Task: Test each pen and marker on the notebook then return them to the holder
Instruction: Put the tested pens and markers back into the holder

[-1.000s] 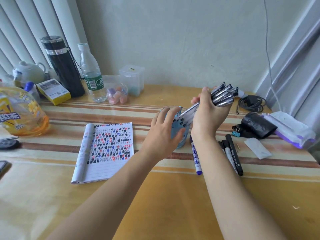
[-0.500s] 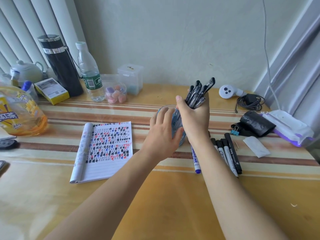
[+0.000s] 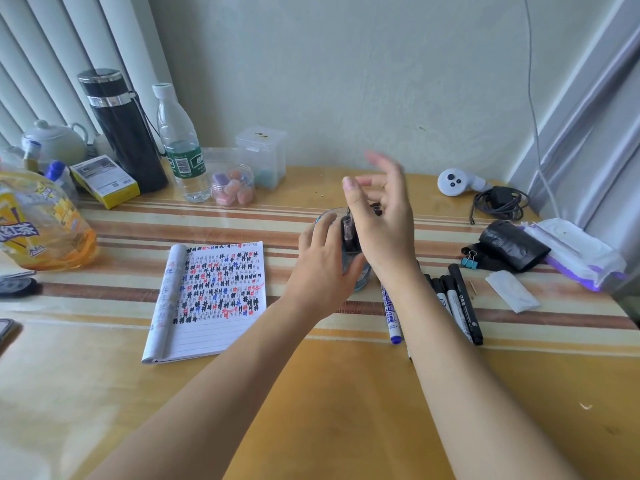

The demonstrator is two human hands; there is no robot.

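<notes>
The yellow drink bottle (image 3: 52,237) label reads "红茶".

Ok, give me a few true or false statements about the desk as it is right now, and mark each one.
1. The right hand grips a bundle of pens. False: it is open and holds nothing; the pens stand in the holder.
2. The left hand holds the holder. True.
3. Several markers lie on the table to the right of the holder. True.
4. The notebook shows a blank page. False: the page is covered in black, red and blue marks.
</notes>
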